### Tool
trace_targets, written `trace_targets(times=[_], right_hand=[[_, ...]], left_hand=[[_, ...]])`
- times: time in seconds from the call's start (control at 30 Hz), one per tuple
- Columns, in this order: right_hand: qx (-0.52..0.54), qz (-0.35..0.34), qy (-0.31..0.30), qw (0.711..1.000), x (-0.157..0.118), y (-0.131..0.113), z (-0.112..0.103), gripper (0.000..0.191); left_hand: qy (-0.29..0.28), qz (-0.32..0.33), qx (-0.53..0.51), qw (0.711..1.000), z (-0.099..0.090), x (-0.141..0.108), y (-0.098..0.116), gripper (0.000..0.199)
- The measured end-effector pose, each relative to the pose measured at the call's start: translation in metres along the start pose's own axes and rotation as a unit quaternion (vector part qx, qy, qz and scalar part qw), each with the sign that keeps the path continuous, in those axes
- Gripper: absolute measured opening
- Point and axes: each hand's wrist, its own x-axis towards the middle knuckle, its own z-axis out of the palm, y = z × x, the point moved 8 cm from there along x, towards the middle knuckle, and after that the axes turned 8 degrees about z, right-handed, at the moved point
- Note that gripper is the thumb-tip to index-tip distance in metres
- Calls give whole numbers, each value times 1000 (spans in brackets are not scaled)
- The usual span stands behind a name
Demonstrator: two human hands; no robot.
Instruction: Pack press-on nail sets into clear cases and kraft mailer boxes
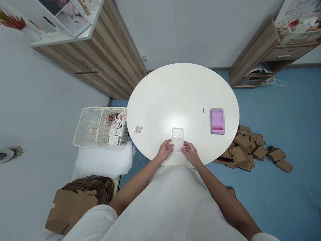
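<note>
White rounded table (183, 97), seen in the head view: work surface, directly in front of the person. The clear plastic case (177, 144) is at the near edge, opened out, lid section on the far side. Left hand (165, 150): fingers hold the left edge of the case. Right hand (190, 153): fingers hold the right edge.

Items on the surface: a small sheet of pinkish pieces (138, 129), well apart from the case at left; a purple packet (217, 121), face pixelated, well apart at right; a small dark item (203, 110), too small to identify, between case and packet, farther back.

Left side, beside the table: an empty-looking mesh basket (81, 129) with transparent contents partly visible; adjoining it, a second mesh basket (100, 134) with cards and small packs. Nearer the person: white sheeting (102, 160), then stacked brown cardboard (75, 204).

Right side: a pile of small cardboard boxes (240, 152) on the blue floor (288, 117).

Room: pale wall (185, 33) with socket (143, 57); wood-grain cabinet (100, 63) at far left; wooden shelf unit (258, 50) at far right, bearing a filled white basket (298, 36).
</note>
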Motion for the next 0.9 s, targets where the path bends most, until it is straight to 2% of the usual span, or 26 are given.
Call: trace_targets(times=[0.17, 0.3, 0.47, 0.6, 0.9], right_hand=[[-36, 16, 3, 999, 7, 8, 5, 52], [-61, 26, 9, 998, 7, 9, 6, 53], [-32, 41, 32, 998, -3, 14, 4, 51], [-16, 29, 29, 999, -5, 14, 9, 43], [-16, 4, 30, 999, 17, 1, 16, 45]], left_hand=[[35, 7, 92, 995, -3, 6, -5, 46], [38, 0, 164, 986, -3, 5, -3, 50], [39, -36, 128, 990, -2, -7, -14, 56], [31, -35, 96, 994, 3, -13, -18, 52], [38, -35, 106, 993, 2, 7, -2, 55]])
